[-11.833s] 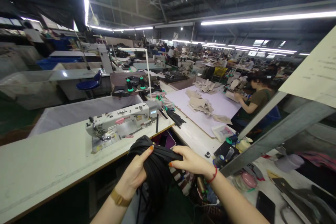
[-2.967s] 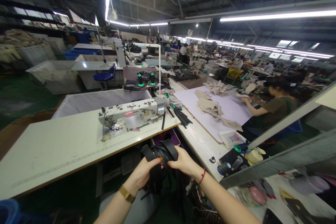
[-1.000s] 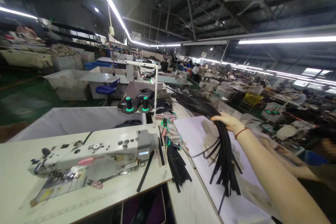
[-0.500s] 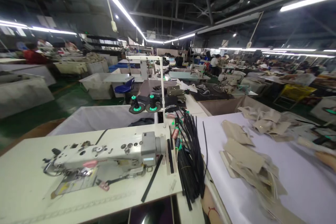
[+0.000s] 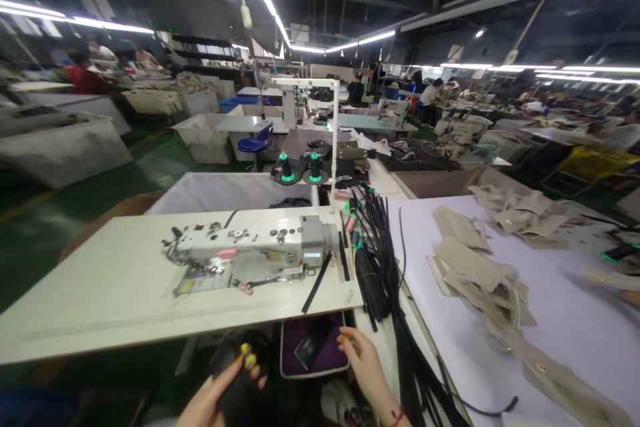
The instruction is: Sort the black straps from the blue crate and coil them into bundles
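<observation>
My left hand (image 5: 213, 395) is low in front of the sewing table, its fingers closed around a dark piece of material (image 5: 237, 395). Yellow covers (image 5: 248, 355) show on its fingertips. My right hand (image 5: 369, 367) is beside the right rim of a purple-lined tray (image 5: 331, 359), fingers loosely bent and apart, with nothing visible in them. A dark, shiny flat object (image 5: 310, 347) lies in the tray. Long black strips (image 5: 373, 280) are bunched at the table's right side and hang down past my right wrist.
A white sewing machine (image 5: 250, 247) stands on the pale table (image 5: 125, 293), with two black thread spools (image 5: 300, 168) behind it. Beige cut pieces (image 5: 475, 267) lie on the white surface (image 5: 565, 320) at right. A fabric-lined bin (image 5: 225, 192) sits behind the table.
My right hand has moved from the lower end of the black strips to the tray, and the strips now trail further down. My left hand has come into view. The camera has tilted downward.
</observation>
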Demonstrator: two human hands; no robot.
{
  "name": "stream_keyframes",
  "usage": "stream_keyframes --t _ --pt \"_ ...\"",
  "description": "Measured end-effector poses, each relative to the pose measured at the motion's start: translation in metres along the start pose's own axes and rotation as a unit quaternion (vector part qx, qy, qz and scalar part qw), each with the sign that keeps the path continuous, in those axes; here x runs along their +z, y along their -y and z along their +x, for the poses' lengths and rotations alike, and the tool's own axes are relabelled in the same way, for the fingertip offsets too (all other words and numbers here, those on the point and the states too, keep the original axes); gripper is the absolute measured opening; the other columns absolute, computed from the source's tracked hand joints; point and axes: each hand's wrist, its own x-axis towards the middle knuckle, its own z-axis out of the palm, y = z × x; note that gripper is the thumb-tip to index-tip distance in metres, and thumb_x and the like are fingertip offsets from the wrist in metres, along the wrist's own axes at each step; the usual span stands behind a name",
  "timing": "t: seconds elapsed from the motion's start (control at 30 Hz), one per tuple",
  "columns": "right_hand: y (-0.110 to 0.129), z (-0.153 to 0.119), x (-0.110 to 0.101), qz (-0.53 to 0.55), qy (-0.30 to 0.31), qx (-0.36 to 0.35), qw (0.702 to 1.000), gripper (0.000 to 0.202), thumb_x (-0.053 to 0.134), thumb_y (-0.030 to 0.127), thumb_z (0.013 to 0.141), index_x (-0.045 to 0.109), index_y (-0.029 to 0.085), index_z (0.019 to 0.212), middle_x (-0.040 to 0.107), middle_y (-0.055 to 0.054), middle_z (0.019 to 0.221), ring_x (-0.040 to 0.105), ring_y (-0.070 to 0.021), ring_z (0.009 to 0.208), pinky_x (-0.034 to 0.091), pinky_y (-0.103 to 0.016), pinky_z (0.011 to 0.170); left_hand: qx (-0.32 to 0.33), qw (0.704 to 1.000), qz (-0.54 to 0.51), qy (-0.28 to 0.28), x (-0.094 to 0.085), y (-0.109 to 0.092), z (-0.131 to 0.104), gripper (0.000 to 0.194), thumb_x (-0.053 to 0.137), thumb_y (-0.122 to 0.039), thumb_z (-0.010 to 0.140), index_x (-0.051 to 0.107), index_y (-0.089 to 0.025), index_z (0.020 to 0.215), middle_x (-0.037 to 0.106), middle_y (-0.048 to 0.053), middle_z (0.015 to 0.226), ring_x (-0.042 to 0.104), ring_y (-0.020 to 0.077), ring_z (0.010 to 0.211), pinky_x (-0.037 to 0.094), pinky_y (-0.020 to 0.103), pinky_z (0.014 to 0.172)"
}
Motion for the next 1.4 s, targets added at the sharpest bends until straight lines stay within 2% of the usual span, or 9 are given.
stream_keyframes --t 0.17,0.3,0.47,0.6,0.73,0.83,1.0,1.17,1.4 --pt "0.119 -0.068 0.103 -0.023 0.147 -0.115 0.982 0.027 0.056 0.037 0.083 0.061 0.023 0.106 0.061 -0.006 0.103 0.057 -0.0201 0.095 0.045 -0.032 0.083 0.041 0.972 -0.025 0.230 -0.042 -0.015 -0.015 0.029 0.072 -0.020 0.068 0.068 -0.010 0.094 0.071 0.013 0.091 0.065 0.0258 0.092 0.051 0.034 0.084" --pt "0.157 -0.094 0.151 -0.118 0.151 -0.134 0.972 0.019 0.064 0.035 0.076 0.062 0.020 0.088 0.061 -0.003 0.085 0.054 -0.0175 0.079 0.042 -0.029 0.070 0.124 0.962 0.019 0.242 -0.072 -0.034 -0.035 0.033 0.072 -0.026 0.068 0.067 -0.013 0.098 0.070 0.011 0.100 0.063 0.0206 0.090 0.048 0.027 0.082" --pt "0.170 -0.114 0.186 -0.067 0.188 -0.126 0.972 0.027 0.060 0.042 0.079 0.057 0.016 0.071 0.054 0.001 0.068 0.048 -0.0128 0.065 0.036 -0.024 0.059 0.157 0.954 0.035 0.252 -0.110 -0.054 -0.048 0.030 0.073 -0.027 0.068 0.067 -0.014 0.094 0.070 0.008 0.094 0.062 0.0192 0.085 0.047 0.026 0.077" --pt "0.181 -0.127 0.206 0.066 0.252 -0.028 0.965 0.034 0.055 0.049 0.081 0.056 0.016 0.083 0.056 0.001 0.067 0.051 -0.0110 0.058 0.040 -0.023 0.055 0.127 0.934 0.059 0.328 -0.138 -0.070 -0.055 0.023 0.067 -0.033 0.073 0.066 -0.010 0.076 0.067 0.008 0.070 0.061 0.0169 0.062 0.048 0.028 0.063" --pt "0.197 -0.137 0.219 0.053 0.224 -0.057 0.971 0.032 0.052 0.047 0.084 0.058 0.016 0.091 0.055 0.002 0.067 0.047 -0.0092 0.056 0.040 -0.022 0.055 0.108 0.943 0.027 0.314 -0.158 -0.078 -0.058 0.021 0.069 -0.030 0.072 0.066 -0.010 0.080 0.067 0.007 0.072 0.062 0.0159 0.065 0.049 0.027 0.065" --pt "0.204 -0.143 0.230 0.022 0.224 -0.096 0.970 0.031 0.065 0.043 0.075 0.061 0.016 0.091 0.057 0.000 0.076 0.050 -0.0119 0.068 0.041 -0.024 0.065 0.096 0.944 -0.018 0.315 -0.166 -0.078 -0.057 0.020 0.069 -0.027 0.072 0.065 -0.012 0.085 0.067 0.005 0.076 0.062 0.0145 0.069 0.050 0.026 0.069" --pt "0.196 -0.146 0.256 -0.030 0.214 -0.099 0.971 0.040 0.078 0.039 0.058 0.060 0.014 0.084 0.054 0.003 0.071 0.044 -0.0103 0.063 0.035 -0.022 0.056 0.116 0.950 -0.055 0.286 -0.173 -0.076 -0.058 0.025 0.072 -0.026 0.069 0.065 -0.014 0.090 0.069 0.005 0.085 0.065 0.0176 0.078 0.050 0.029 0.076" --pt "0.189 -0.141 0.269 -0.047 0.198 -0.107 0.973 0.029 0.073 0.034 0.064 0.062 0.014 0.082 0.057 0.002 0.073 0.047 -0.0112 0.066 0.038 -0.022 0.058 0.134 0.950 -0.056 0.277 -0.184 -0.080 -0.052 0.027 0.070 -0.025 0.071 0.064 -0.013 0.094 0.070 0.007 0.091 0.064 0.0180 0.083 0.051 0.030 0.079" --pt "0.197 -0.129 0.256 0.031 0.315 -0.063 0.946 0.024 0.071 0.032 0.068 0.066 0.013 0.082 0.060 0.002 0.072 0.049 -0.0108 0.064 0.039 -0.023 0.060 0.085 0.947 -0.039 0.307 -0.197 -0.094 -0.049 0.019 0.065 -0.019 0.072 0.067 -0.010 0.089 0.071 0.010 0.086 0.066 0.0218 0.081 0.052 0.032 0.075"
